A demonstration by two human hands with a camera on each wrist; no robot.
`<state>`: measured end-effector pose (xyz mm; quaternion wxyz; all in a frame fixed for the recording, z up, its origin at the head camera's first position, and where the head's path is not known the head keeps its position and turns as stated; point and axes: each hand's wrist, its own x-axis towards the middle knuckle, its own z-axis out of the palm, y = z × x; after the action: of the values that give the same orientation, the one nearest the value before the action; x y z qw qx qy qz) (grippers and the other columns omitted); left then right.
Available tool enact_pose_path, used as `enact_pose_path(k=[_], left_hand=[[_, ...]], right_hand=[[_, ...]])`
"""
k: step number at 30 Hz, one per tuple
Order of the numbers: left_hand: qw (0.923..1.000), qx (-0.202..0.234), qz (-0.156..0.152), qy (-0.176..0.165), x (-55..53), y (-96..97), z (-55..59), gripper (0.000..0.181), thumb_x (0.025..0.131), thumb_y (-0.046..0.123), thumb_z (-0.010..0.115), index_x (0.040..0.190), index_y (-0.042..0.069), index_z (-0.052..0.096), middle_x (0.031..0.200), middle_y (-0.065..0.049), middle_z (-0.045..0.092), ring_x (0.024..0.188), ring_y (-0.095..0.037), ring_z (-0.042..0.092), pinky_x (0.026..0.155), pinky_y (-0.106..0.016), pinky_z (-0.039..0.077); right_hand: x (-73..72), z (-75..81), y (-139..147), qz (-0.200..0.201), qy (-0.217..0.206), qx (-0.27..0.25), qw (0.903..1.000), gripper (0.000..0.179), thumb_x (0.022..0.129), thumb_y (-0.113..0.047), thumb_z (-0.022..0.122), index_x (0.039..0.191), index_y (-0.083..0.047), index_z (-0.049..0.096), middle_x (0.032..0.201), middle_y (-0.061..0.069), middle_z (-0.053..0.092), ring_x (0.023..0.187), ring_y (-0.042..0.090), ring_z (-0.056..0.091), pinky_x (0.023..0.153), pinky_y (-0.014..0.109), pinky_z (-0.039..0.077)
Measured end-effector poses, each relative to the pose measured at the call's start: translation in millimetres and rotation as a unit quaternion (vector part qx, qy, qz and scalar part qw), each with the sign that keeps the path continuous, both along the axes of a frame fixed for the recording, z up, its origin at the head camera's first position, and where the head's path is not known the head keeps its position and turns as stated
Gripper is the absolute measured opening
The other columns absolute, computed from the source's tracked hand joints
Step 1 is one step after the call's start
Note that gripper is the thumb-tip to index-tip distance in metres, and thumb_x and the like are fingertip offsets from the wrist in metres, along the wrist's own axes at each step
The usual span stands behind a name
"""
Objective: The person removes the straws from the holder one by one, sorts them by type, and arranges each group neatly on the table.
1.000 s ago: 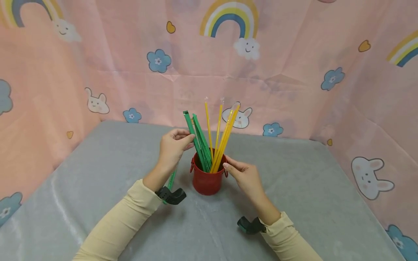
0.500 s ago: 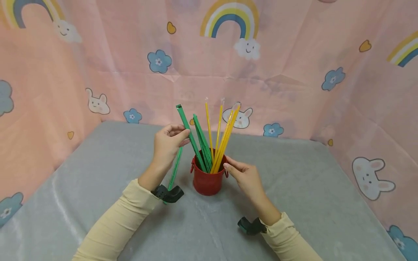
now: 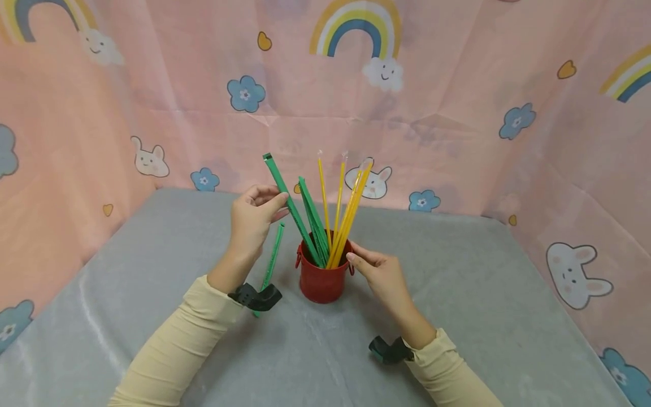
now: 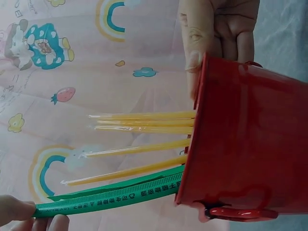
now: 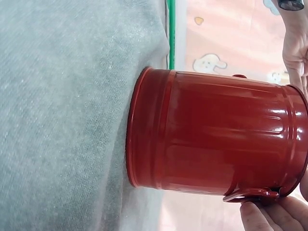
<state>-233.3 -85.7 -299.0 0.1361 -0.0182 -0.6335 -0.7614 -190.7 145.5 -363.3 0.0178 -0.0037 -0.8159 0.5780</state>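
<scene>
My left hand [image 3: 254, 217] pinches a straw in a green paper wrapper [image 3: 298, 220] between thumb and fingers, near its upper end. That straw leans left, its lower end inside a small red metal bucket [image 3: 321, 285]. More green-wrapped straws [image 3: 316, 223] and several yellow straws in clear wrappers [image 3: 350, 220] stand in the bucket. My right hand [image 3: 381, 277] holds the bucket's right side at the rim, by the ring handle; its fingertips [image 5: 254, 216] show there in the right wrist view. Printed dark lettering marks the held green straw [image 4: 110, 199] in the left wrist view.
Another green-wrapped straw [image 3: 273, 257] lies on the grey cloth-covered table [image 3: 447, 282], left of the bucket and partly behind the left wrist's camera mount [image 3: 259, 298]. A pink patterned curtain [image 3: 447, 68] hangs behind the table and along both sides.
My left hand has moved up and left, drawing the green-wrapped straw higher and away from the others. The loose straw on the table shows more. My right hand and the bucket stay in place.
</scene>
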Motion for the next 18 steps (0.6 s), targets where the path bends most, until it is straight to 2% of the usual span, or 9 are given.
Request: enact_pose_path(k=[3, 10, 18], left_hand=[[1.0000, 0.005, 0.003, 0.000, -1.6, -2.7, 2.7, 0.013, 0.091, 0.008, 0.071, 0.099, 0.000, 0.063, 0.084, 0.002, 0.065, 0.081, -0.008, 0.070, 0.084, -0.039, 0.061], [0.9998, 0.016, -0.006, 0.006, -3.6, -8.5, 10.1, 0.010, 0.092, 0.010, 0.071, 0.095, 0.006, 0.062, 0.088, -0.001, 0.064, 0.083, -0.009, 0.071, 0.081, -0.032, 0.062], [0.9996, 0.025, -0.011, 0.000, -5.9, -10.5, 11.2, 0.010, 0.092, 0.010, 0.071, 0.095, 0.007, 0.062, 0.086, 0.000, 0.066, 0.081, -0.008, 0.072, 0.082, -0.033, 0.061]], right_hand=[[-0.9, -0.3, 0, 0.001, 0.000, -0.001, 1.0000, 0.039, 0.094, -0.026, 0.069, 0.131, -0.016, 0.065, 0.130, 0.008, 0.066, 0.131, 0.026, 0.058, 0.110, 0.050, 0.045], [-2.8, -0.3, 0, 0.001, 0.000, 0.006, 1.0000, 0.039, 0.094, -0.027, 0.069, 0.132, -0.017, 0.065, 0.129, 0.007, 0.067, 0.130, 0.025, 0.058, 0.110, 0.051, 0.046], [-1.1, -0.3, 1, 0.006, 0.009, 0.008, 0.9999, 0.038, 0.094, -0.027, 0.069, 0.131, -0.016, 0.065, 0.129, 0.008, 0.067, 0.130, 0.026, 0.058, 0.110, 0.050, 0.046]])
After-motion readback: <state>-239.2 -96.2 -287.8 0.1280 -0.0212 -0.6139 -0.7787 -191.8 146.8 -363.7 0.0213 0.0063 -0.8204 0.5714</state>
